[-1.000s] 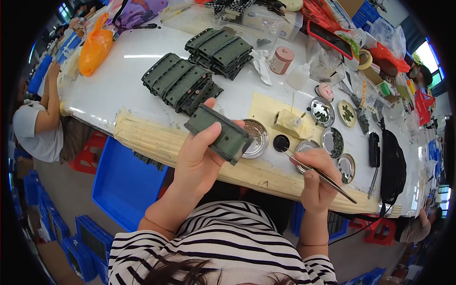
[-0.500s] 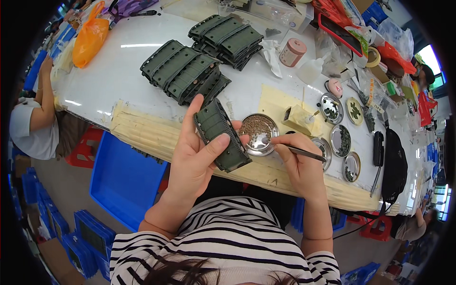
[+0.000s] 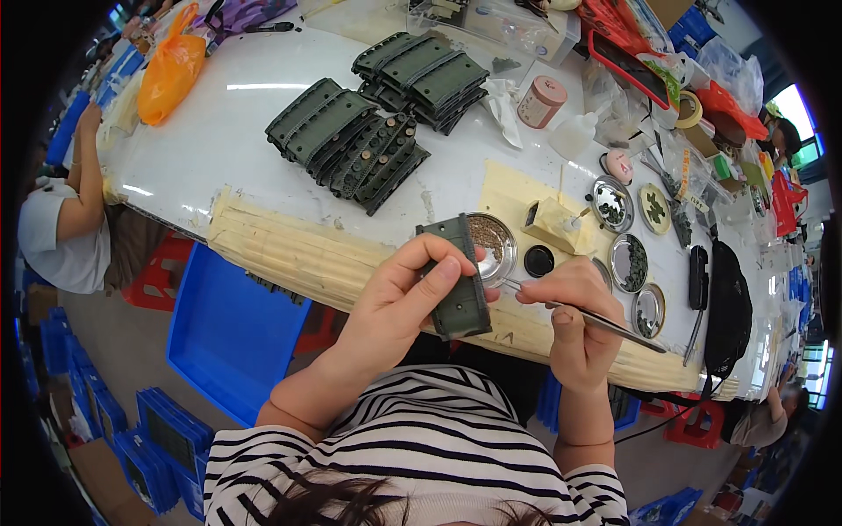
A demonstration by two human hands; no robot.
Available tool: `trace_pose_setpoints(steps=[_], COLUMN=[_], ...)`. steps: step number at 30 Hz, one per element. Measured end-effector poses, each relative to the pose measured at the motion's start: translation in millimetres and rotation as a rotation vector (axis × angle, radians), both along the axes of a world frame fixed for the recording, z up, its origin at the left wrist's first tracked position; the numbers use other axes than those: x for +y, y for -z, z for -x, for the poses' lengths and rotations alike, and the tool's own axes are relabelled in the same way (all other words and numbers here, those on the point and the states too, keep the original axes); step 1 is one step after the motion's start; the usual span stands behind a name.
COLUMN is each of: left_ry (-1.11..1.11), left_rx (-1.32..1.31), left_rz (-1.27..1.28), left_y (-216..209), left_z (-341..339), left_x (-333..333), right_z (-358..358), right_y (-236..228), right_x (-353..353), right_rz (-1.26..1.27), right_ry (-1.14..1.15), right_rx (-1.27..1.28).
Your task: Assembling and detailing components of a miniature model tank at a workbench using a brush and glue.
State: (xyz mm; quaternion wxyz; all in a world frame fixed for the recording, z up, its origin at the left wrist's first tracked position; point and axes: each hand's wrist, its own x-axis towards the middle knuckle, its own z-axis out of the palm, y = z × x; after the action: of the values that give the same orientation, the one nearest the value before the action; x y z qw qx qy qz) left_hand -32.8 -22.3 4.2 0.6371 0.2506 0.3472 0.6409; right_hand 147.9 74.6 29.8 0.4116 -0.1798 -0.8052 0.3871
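My left hand (image 3: pixel 390 302) grips a dark green moulded panel (image 3: pixel 462 307), curved and rectangular with small holes, tilted up in front of me at the table's near edge. Thumb and fingers close round its left and upper part. In my right hand (image 3: pixel 581 320) is a pair of metal tweezers (image 3: pixel 614 329), its tips pointing left, close to the panel's right side. Whether the tips pinch a small piece is too fine to tell. Just behind the panel stands a round metal dish (image 3: pixel 503 261) with many tiny brown pieces, partly hidden by it.
Similar green panels (image 3: pixel 320 123) lie stacked farther back, beside a second stack (image 3: pixel 425 74). To the right are a black round cap (image 3: pixel 539 260), a cream block (image 3: pixel 554 219) and small dishes (image 3: pixel 630 282) of dark green bits. A blue tray (image 3: pixel 230 337) sits below the table's left edge.
The held panel has moved right and toward me, and stands more upright. My right hand has drawn back rightward from the dish with the tweezers, uncovering the black cap.
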Motion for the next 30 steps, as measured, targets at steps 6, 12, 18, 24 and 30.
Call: trace_pose_setpoints(steps=[6,12,18,24,30], left_ry=[0.250,0.217,0.248,0.265,0.243], left_rx=[-0.236,-0.130,-0.217,-0.218,-0.165], left_rz=[-0.016,-0.013,0.009,-0.002,0.006], left_y=[0,4,0,3,1], left_z=[-13,-17,-20,-21,-22], left_x=[9,11,10,11,12], right_z=[-3,-7,-8,-10,-10], right_y=[-5,-8,-3,-3,-5], right_x=[-4,-7,-3,-3,-4], right_rz=[-0.089,-0.083,-0.008,-0.019,-0.059], right_ry=[-0.049,-0.055,-0.068,-0.077,-0.080], right_rx=[-0.002,-0.013,0.015,0.006,-0.008])
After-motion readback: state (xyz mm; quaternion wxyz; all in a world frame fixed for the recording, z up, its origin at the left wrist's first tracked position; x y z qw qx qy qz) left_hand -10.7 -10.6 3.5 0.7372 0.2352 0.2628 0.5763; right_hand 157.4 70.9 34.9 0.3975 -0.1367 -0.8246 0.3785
